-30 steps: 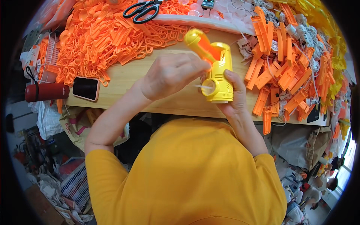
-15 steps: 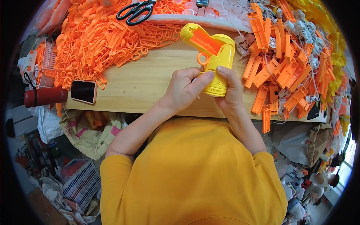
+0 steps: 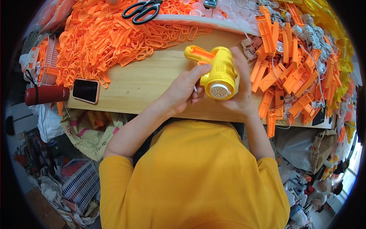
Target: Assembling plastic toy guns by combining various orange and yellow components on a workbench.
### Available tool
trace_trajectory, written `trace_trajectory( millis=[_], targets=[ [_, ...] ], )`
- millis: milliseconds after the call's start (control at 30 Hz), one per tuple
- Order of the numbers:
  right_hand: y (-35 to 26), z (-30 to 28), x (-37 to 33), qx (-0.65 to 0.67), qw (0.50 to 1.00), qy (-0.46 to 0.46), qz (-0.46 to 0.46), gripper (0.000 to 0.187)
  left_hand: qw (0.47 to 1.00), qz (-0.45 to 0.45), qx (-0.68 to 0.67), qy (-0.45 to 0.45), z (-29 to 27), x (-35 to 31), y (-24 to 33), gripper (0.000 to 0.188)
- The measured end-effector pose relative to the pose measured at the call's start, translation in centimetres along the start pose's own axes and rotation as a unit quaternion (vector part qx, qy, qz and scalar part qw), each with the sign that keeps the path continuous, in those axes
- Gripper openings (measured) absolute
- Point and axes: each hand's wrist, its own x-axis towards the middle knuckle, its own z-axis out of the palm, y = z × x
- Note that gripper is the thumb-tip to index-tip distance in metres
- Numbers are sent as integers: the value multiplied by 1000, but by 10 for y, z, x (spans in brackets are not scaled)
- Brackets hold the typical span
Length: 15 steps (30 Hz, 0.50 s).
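Observation:
A yellow plastic toy-gun-shaped housing (image 3: 223, 70) is held up over the table in front of me. Its round white end with holes (image 3: 220, 91) points toward me, and an orange strip shows inside its arm at the upper left. My left hand (image 3: 187, 87) is closed around its left side, thumb on top; a thin white piece pokes out by the fingers. My right hand (image 3: 243, 86) curves along the right side with fingers stretched upward and smeared by motion. Its thumb side is close under the white end; whether it touches is unclear.
Orange clips and spoon-like pieces (image 3: 110, 42) heap at the left, with black scissors (image 3: 142, 11) on top. A phone (image 3: 85, 91) and red bottle (image 3: 46, 94) lie at the near left. Orange troughs with wires (image 3: 289, 76) pile at the right, beside yellow parts (image 3: 345, 57).
The housing has turned, so its white end now faces me, and its orange-lined arm has swung lower. My right hand has loosened, its fingers now extended upward along the right side.

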Motion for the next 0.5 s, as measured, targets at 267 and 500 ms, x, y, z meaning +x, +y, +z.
trace_trajectory(
  millis=[267, 500],
  targets=[
    [-7, 5, -6, 250, 955, 45, 154, 68, 938, 277, 206, 29, -9, -21, 9, 43],
    [-20, 9, -9, 216, 961, 34, 167, 68, 670, 566, 481, 11, -2, -28, 17, 39]
  ],
)
